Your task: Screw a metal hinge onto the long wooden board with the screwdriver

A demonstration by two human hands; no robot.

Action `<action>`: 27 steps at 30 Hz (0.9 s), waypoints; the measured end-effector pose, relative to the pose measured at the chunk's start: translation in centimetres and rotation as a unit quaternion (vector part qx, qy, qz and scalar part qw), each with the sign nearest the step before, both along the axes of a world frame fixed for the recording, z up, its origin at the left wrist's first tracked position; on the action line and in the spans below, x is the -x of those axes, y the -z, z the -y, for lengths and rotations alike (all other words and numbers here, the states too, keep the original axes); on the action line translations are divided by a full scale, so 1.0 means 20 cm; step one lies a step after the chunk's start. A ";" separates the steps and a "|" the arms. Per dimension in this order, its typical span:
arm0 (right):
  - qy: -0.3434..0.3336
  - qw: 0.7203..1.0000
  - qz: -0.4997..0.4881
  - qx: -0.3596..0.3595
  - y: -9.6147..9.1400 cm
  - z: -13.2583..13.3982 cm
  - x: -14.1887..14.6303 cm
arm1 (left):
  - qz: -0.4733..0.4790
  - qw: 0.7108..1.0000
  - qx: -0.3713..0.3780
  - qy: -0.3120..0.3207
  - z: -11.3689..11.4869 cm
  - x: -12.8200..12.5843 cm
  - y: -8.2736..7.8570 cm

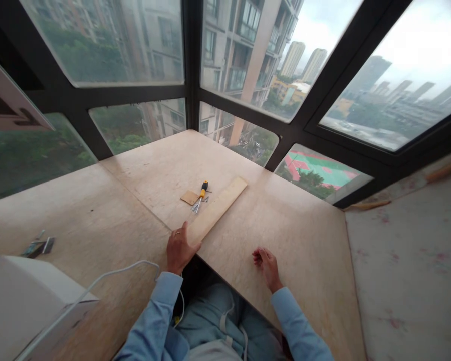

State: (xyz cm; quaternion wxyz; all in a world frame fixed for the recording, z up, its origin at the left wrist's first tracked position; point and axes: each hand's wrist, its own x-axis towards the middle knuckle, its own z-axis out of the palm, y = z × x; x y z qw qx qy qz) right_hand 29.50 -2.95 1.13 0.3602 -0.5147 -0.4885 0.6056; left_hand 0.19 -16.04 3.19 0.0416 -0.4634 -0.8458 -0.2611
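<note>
- left hand (pixel 179 249) pins the near end of the wood strip (pixel 220 208), fingers flat, gripping nothing
- right hand (pixel 266 265) right of the strip, fingers curled in, empty
- screwdriver (pixel 201 194) left of the strip, needs a forward reach

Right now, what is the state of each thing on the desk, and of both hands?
Long board: lying flat, slanted across the desk.
Screwdriver: lying flat beside the board, untouched.
Small wood piece: flat, by the screwdriver.
White cable: slack, draped over the desk.
Left hand: open, on the board's near end.
Right hand: fingers curled, resting on the desk.
</note>
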 end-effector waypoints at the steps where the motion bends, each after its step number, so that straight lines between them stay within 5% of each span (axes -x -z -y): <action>1: -0.001 1.000 -0.008 0.005 0.00 0.00 0.00 | -0.001 1.000 -0.005 -0.001 0.01 -0.02 0.00; 8: -0.009 0.996 -0.081 0.029 -0.11 -0.03 0.04 | 0.035 0.997 -0.063 0.000 0.03 -0.25 -0.02; 18: 0.002 0.966 -0.257 0.026 -0.33 -0.13 0.17 | 0.136 0.982 -0.115 0.060 -0.05 -0.78 -0.05; 22: 0.087 0.971 -0.221 -0.014 -0.29 -0.10 0.02 | 0.157 0.974 -0.088 0.135 -0.05 -0.99 -0.02; 27: 0.138 0.977 -0.163 -0.029 -0.25 -0.10 -0.34 | 0.209 0.931 -0.065 0.292 -0.02 -1.24 0.05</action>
